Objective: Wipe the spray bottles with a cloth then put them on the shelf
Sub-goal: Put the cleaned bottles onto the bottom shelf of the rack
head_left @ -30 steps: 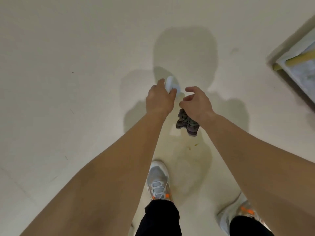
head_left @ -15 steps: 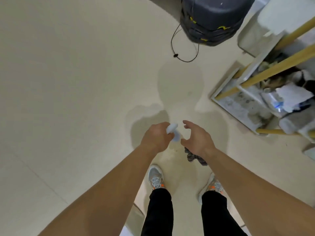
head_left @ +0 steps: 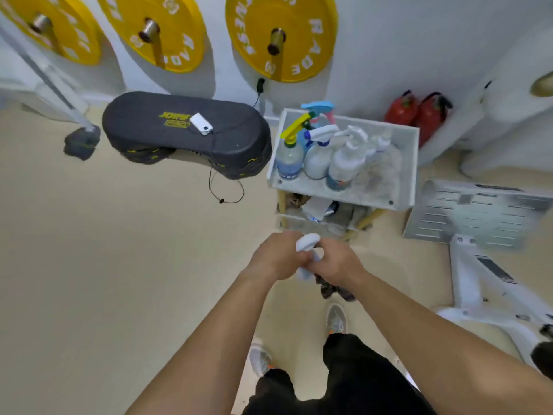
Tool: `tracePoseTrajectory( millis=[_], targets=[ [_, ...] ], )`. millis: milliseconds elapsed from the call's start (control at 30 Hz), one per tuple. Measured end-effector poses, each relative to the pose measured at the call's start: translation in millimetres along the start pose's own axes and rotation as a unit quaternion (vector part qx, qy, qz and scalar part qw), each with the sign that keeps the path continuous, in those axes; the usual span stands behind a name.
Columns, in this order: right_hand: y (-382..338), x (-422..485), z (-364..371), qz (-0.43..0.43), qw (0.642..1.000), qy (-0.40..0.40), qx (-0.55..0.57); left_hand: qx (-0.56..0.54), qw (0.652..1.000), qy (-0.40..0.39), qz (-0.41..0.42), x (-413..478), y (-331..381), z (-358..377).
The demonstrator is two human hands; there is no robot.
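My left hand [head_left: 279, 257] grips a white spray bottle [head_left: 308, 243] in front of me at waist height; only its white head and a bit of the body show between my hands. My right hand [head_left: 336, 265] wraps a dark patterned cloth [head_left: 332, 287] against the bottle, and the cloth hangs down below that hand. Ahead stands a white shelf [head_left: 404, 163] whose top tray holds several spray bottles [head_left: 317, 154], with yellow, blue and white heads.
A black padded bench top [head_left: 167, 130] with a white phone [head_left: 201, 124] lies on the floor left of the shelf. Yellow weight plates [head_left: 281, 34] hang on the wall. Red fire extinguishers [head_left: 419, 112] stand behind the shelf. A white machine frame [head_left: 484, 283] is at the right.
My view has risen from the floor to the shelf and wall. My right hand, apart from the bottle before, has closed onto it with the cloth.
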State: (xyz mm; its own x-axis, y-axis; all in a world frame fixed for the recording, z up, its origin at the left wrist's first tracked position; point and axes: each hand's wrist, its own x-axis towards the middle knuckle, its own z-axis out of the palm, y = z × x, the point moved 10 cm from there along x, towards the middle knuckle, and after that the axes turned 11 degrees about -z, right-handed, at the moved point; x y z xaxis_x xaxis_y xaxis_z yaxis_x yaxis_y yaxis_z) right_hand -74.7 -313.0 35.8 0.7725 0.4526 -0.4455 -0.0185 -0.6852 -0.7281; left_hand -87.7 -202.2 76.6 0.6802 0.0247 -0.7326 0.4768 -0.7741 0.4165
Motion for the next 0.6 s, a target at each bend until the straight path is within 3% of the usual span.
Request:
tracePoseTrajectory(
  millis=[133,267,433,600],
  targets=[
    [21.6,-14.7,-87.7,0.002,0.998,0.060,0.011,-0.032,0.998,0.037,0.031,3.6,90.3,-17.0],
    [47.4,-14.4,-167.0,0.027,0.989,0.142,0.044,-0.139,0.988,0.045,0.049,30.0,150.6,-18.6],
    [90.1,6.0,-226.1,0.082,0.962,0.242,0.100,-0.248,0.968,0.030,0.001,83.2,179.3,0.5],
    [132.2,34.7,-230.6,0.146,0.922,0.311,0.178,-0.304,0.951,-0.031,-0.056,135.1,182.1,21.5]
  ],
)
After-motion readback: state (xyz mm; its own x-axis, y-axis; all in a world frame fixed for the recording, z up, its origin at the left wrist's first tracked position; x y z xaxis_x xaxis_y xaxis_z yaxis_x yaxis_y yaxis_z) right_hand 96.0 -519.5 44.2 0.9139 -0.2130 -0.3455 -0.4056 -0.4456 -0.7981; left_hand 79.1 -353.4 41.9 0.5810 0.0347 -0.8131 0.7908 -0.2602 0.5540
